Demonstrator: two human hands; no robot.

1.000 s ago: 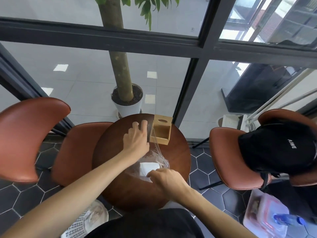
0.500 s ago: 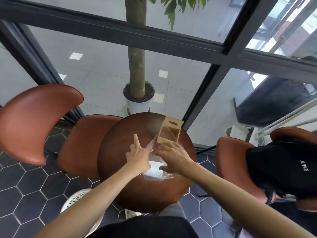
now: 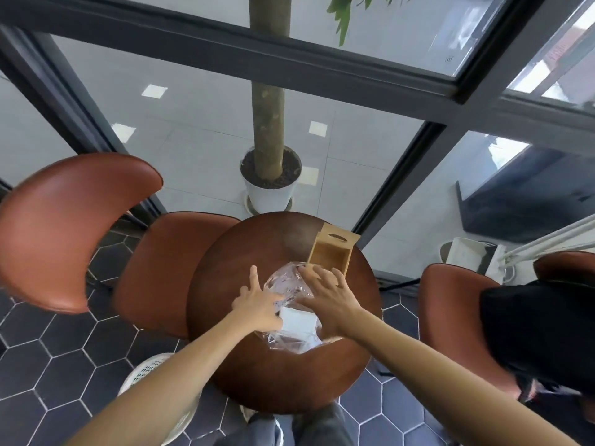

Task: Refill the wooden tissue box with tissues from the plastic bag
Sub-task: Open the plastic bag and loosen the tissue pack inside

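The wooden tissue box (image 3: pixel 331 254) stands open at the far right of the round table (image 3: pixel 244 375), its lid with an oval hole raised behind it. Just in front lies the clear plastic bag (image 3: pixel 289 281), crumpled, with a white stack of tissues (image 3: pixel 297 321) inside. My left hand (image 3: pixel 257 305) grips the bag's left edge, index finger stretched out. My right hand (image 3: pixel 328 296) lies spread over the bag's upper right, fingertips close to the box's front wall. Part of the tissue stack is hidden under both hands.
Brown leather chairs stand left (image 3: pixel 64 230) and right (image 3: pixel 450 317) of the table; the right one holds a black bag (image 3: pixel 541 329). A potted tree (image 3: pixel 269 185) and glass wall lie behind the table. A white basket (image 3: pixel 145 375) sits on the floor near my left arm.
My right hand left the bag's near end, went up to its mouth beside the box, and now lies spread on it. My left hand dropped lower onto the bag's left edge.
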